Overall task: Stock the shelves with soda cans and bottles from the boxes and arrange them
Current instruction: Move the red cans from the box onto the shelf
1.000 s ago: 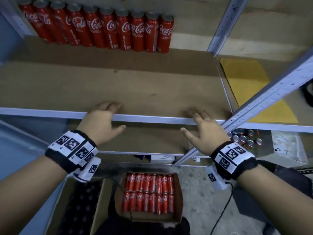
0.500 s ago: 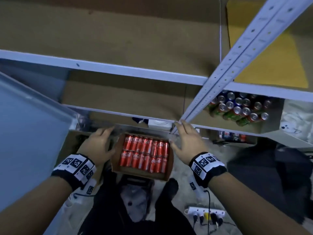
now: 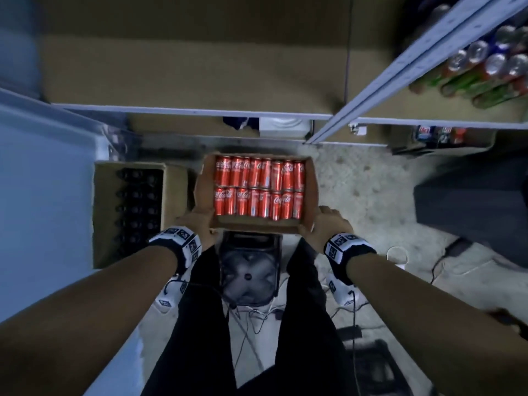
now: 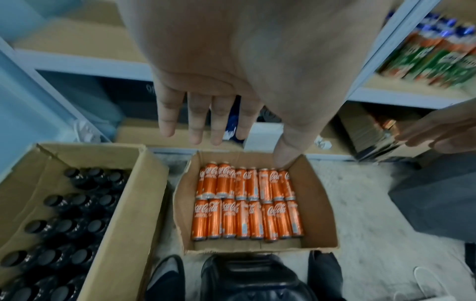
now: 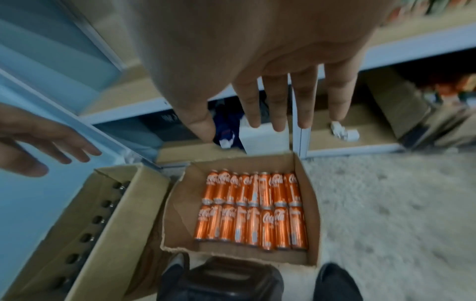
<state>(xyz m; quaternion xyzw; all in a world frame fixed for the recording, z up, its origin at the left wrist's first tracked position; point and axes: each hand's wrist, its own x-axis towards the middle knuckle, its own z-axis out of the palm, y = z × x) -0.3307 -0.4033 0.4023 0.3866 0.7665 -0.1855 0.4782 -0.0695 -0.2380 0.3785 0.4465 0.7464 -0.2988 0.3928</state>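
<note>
An open cardboard box (image 3: 257, 227) on the floor holds two rows of red Coca-Cola cans (image 3: 257, 190) lying on their sides. In the head view my left hand (image 3: 197, 224) is over its near left corner and my right hand (image 3: 325, 227) over its near right corner. Both wrist views show the hands above the box, apart from it. The left hand (image 4: 239, 122) and the right hand (image 5: 244, 114) have straight, spread fingers and hold nothing. A second box (image 3: 128, 207) of dark-capped bottles stands to the left.
Empty brown shelf boards with a white front edge (image 3: 200, 112) lie ahead, crossed by a slanted metal post (image 3: 400, 70). Green and red cans (image 3: 485, 72) fill the right shelf. A black device (image 3: 248, 270) and cables sit between my legs, and a dark block (image 3: 471, 210) at right.
My view has tipped down from the shelf to the floor. Both hands have come down from the shelf's front edge to the near corners of the can box.
</note>
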